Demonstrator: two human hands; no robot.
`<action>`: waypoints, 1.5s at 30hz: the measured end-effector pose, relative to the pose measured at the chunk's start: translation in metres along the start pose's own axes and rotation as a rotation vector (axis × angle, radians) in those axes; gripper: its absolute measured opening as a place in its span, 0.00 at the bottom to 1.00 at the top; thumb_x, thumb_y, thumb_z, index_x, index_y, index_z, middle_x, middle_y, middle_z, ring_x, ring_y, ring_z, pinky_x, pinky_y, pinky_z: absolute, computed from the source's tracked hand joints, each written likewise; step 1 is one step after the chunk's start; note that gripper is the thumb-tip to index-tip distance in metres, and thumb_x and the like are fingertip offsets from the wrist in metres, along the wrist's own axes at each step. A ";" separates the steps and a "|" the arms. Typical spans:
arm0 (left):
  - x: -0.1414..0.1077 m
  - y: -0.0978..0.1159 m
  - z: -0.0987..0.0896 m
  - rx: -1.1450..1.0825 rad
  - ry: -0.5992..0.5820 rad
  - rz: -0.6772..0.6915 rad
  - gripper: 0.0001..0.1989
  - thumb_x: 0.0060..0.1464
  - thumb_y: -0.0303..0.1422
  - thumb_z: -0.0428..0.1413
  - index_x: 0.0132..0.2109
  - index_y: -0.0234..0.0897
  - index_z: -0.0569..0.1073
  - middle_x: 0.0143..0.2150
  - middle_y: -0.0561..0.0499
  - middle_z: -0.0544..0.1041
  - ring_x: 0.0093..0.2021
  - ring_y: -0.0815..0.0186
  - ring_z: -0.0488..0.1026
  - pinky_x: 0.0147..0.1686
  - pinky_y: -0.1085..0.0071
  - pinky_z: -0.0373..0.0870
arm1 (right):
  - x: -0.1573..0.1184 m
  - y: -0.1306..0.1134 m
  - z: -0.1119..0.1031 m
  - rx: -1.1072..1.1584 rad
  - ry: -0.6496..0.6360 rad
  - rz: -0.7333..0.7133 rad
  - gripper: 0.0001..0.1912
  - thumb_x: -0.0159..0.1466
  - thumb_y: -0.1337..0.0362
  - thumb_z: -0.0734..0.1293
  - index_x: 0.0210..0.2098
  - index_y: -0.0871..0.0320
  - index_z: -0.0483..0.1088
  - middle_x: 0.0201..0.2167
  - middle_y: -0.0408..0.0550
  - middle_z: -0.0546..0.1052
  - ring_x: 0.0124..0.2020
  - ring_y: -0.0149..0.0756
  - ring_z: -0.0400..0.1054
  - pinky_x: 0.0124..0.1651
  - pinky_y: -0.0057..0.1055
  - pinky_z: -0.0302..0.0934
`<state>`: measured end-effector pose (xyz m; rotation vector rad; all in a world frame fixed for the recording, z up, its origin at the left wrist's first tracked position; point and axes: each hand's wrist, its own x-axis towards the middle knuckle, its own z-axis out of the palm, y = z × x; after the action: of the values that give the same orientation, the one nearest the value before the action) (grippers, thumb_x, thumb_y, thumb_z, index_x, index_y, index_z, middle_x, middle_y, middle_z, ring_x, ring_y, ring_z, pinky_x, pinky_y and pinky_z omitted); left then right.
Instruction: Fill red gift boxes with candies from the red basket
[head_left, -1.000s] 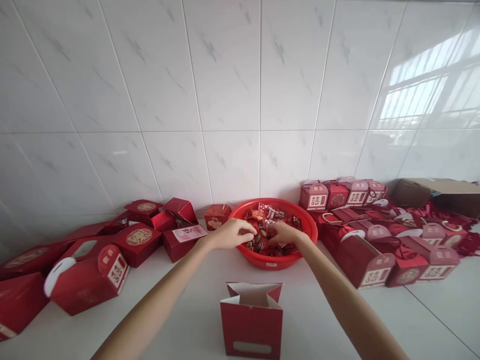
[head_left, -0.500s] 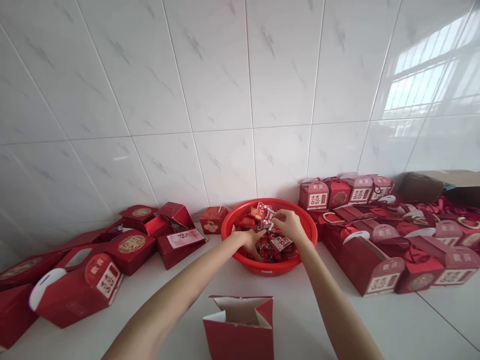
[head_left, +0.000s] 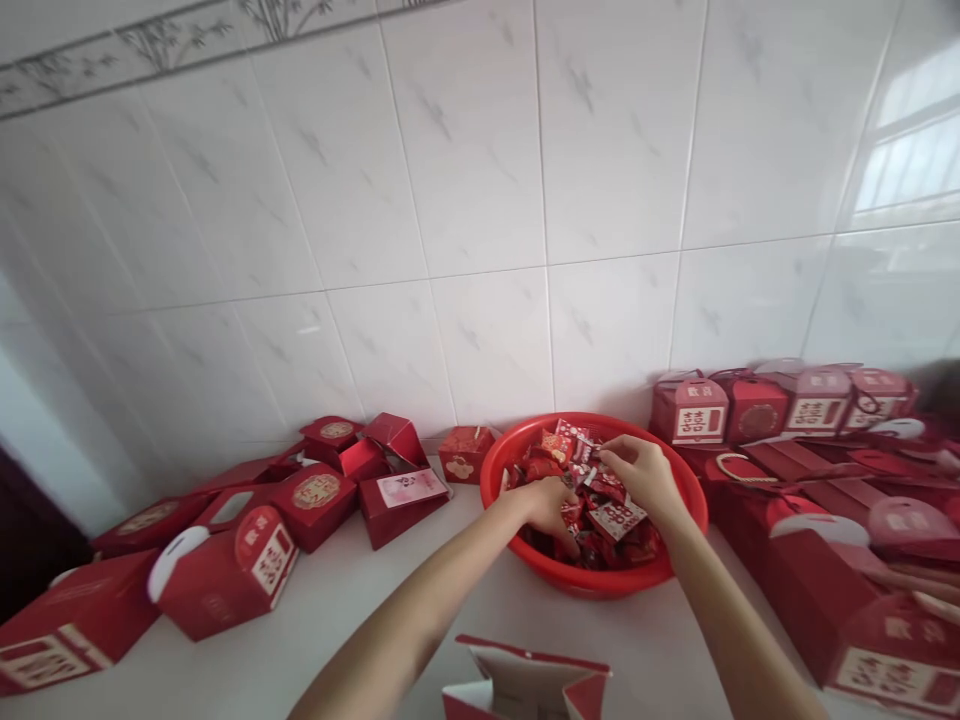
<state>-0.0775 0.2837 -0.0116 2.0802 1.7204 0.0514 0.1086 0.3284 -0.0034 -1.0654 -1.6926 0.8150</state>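
A red plastic basin [head_left: 600, 588] holds a heap of small wrapped sweets [head_left: 616, 518] in red packets. My left hand [head_left: 553, 508] is down among them, its fingers curled round wrapped sweets and partly hidden by the heap. At the basin's right side, my right hand [head_left: 639, 472] has thumb and fingers pinched together just over the packets. What lies between those fingertips is too small to make out. In front of the basin stands an open red paper box [head_left: 529, 680], its flaps up and its lower part cut off by the frame.
Red gift boxes [head_left: 225, 580] crowd the left side; more boxes [head_left: 806, 575] fill the right, some with cord handles. A small red box [head_left: 466, 455] stands behind the basin's left rim. What look like another person's fingers [head_left: 926, 585] reach in at the right edge. A tiled wall [head_left: 487, 200] rises behind.
The view has swung left, so everything sits farther right in it. Both hands stay in the basin; my left fingers have drawn together among the sweets. Fingers have appeared at the right edge.
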 end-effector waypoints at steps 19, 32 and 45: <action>-0.005 0.006 -0.004 -0.322 0.680 0.347 0.19 0.44 0.34 0.71 0.41 0.39 0.74 0.53 0.45 0.71 0.58 0.51 0.71 0.56 0.57 0.71 | -0.002 0.006 0.005 0.199 -0.137 0.113 0.15 0.58 0.50 0.71 0.33 0.57 0.76 0.31 0.52 0.82 0.31 0.44 0.78 0.32 0.34 0.70; 0.000 0.004 -0.003 -0.232 0.653 0.468 0.29 0.41 0.29 0.72 0.50 0.40 0.72 0.54 0.45 0.72 0.58 0.51 0.70 0.58 0.53 0.70 | -0.012 -0.010 -0.001 0.398 -0.274 0.126 0.15 0.52 0.58 0.79 0.34 0.57 0.75 0.26 0.46 0.80 0.25 0.37 0.74 0.23 0.28 0.67; -0.002 0.006 -0.006 -0.340 0.611 0.383 0.38 0.51 0.39 0.66 0.67 0.40 0.63 0.68 0.40 0.67 0.65 0.49 0.68 0.61 0.54 0.69 | -0.010 -0.006 0.002 0.280 -0.264 -0.051 0.07 0.55 0.63 0.71 0.33 0.58 0.77 0.30 0.48 0.82 0.32 0.43 0.77 0.33 0.34 0.71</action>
<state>-0.0747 0.2824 -0.0038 2.2185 1.4316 1.1120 0.1071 0.3163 -0.0027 -0.7456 -1.7502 1.1618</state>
